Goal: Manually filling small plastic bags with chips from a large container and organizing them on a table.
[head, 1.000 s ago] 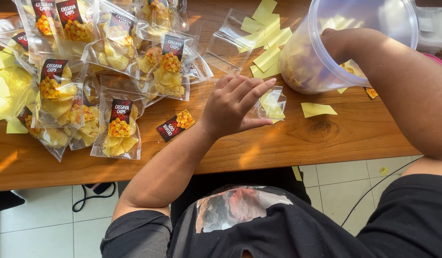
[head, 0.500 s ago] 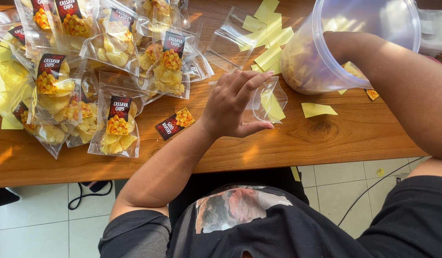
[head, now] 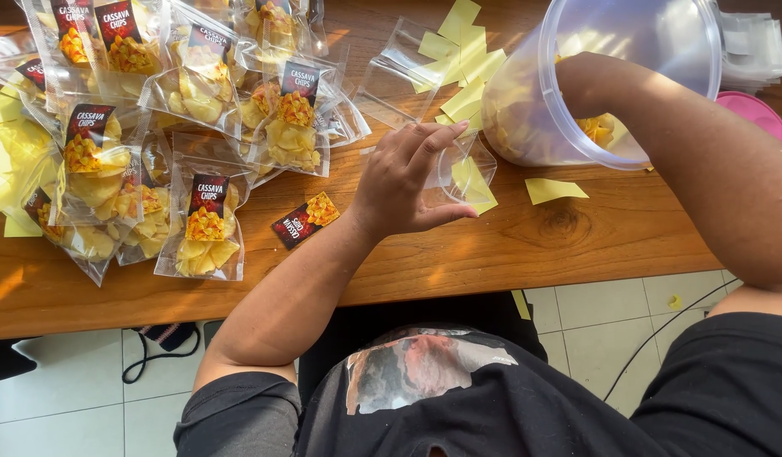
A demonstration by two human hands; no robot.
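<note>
My left hand (head: 404,181) holds a small clear plastic bag (head: 463,172) open just above the wooden table (head: 526,237), thumb under its near edge and fingers on top. My right hand reaches inside a large clear plastic tub (head: 612,74) tilted on its side at the back right; the forearm (head: 704,161) shows, the hand itself is hidden behind the tub wall among yellow chips (head: 597,129). Whether it grips chips I cannot tell.
Several filled chip bags (head: 206,222) with dark labels pile up at the left. A loose dark label card (head: 304,220) lies near my left wrist. Yellow paper slips (head: 463,52) and empty clear bags (head: 391,72) lie behind; a pink lid (head: 759,110) sits far right.
My left hand has lifted the small bag off the table and spread its mouth open. The tub has tipped slightly and my right arm sits deeper in it.
</note>
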